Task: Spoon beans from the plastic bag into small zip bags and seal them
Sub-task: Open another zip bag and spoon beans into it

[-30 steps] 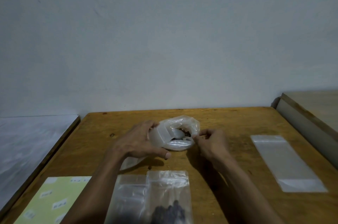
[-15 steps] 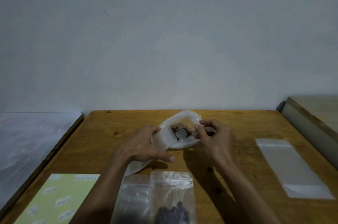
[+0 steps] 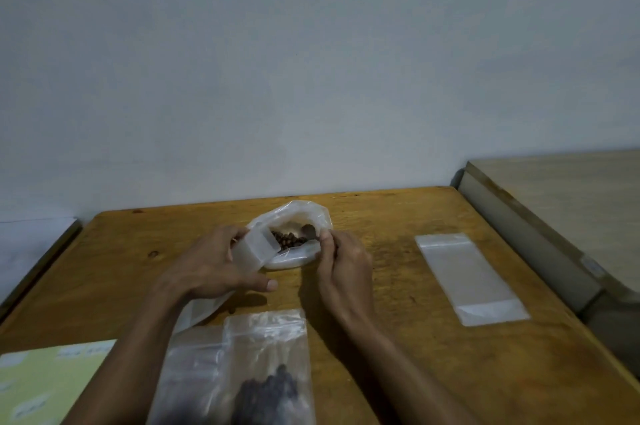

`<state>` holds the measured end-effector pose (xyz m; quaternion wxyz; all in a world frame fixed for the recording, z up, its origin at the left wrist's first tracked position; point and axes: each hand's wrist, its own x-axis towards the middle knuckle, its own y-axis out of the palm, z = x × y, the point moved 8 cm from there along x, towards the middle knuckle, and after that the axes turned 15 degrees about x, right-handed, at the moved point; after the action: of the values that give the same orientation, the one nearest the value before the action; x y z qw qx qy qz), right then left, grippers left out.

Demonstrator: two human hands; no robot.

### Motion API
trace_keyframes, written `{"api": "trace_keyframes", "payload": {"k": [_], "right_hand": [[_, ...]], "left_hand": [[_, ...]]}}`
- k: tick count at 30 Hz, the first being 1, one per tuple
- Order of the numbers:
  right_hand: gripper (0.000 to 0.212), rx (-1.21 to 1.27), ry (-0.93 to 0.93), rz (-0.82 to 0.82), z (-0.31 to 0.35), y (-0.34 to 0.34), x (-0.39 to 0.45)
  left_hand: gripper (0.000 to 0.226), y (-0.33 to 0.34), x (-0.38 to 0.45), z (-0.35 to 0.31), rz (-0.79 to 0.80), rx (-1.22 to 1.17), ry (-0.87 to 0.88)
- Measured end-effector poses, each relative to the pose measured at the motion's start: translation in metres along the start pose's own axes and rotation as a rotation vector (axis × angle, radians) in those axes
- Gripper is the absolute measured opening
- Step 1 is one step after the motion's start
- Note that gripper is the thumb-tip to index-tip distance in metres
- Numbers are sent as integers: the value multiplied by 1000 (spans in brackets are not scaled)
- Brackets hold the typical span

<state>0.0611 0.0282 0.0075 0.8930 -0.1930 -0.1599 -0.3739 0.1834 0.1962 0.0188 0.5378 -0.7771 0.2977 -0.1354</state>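
A crumpled clear plastic bag [image 3: 294, 213] lies open at the table's middle, with brown beans [image 3: 289, 240] showing inside. My left hand [image 3: 211, 265] grips a small translucent zip bag [image 3: 254, 251] and holds its mouth at the big bag's left rim; the bag's tail trails under my wrist. My right hand [image 3: 344, 260] pinches the handle of a small spoon [image 3: 307, 229], whose bowl sits inside the big bag just right of the beans. Most of the handle is hidden by my fingers.
Two zip bags [image 3: 266, 355] lie at the near edge, one holding dark beans. An empty flat zip bag [image 3: 471, 279] rests to the right. A green label sheet [image 3: 45, 383] is at the bottom left. A lower wooden surface [image 3: 561, 202] adjoins the table [image 3: 398, 338] on the right.
The zip bag's mouth has come up against the big bag's opening, which now gapes wider and shows the beans. My right hand has stayed at the rim with the spoon.
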Motion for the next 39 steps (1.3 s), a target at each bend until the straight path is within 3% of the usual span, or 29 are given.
{"api": "trace_keyframes", "payload": {"k": [2, 7, 9, 14, 20, 28, 39], "right_hand": [[30, 176, 187, -107, -17, -6, 2], [22, 489, 538, -216, -41, 0, -4], [21, 545, 608, -237, -49, 2, -4], [25, 426, 549, -217, -47, -2, 1], [22, 713, 804, -275, -64, 11, -3], [16, 661, 767, -226, -58, 12, -1], [20, 789, 812, -216, -60, 10, 2]], "left_hand": [[102, 1, 1, 2, -11, -4, -11], [144, 3, 5, 7, 2, -23, -6], [143, 2, 6, 7, 0, -23, 3], [125, 0, 7, 6, -16, -2, 6], [130, -2, 9, 1, -5, -19, 30], [137, -2, 6, 7, -7, -41, 28], [121, 2, 11, 23, -34, -38, 19]]}}
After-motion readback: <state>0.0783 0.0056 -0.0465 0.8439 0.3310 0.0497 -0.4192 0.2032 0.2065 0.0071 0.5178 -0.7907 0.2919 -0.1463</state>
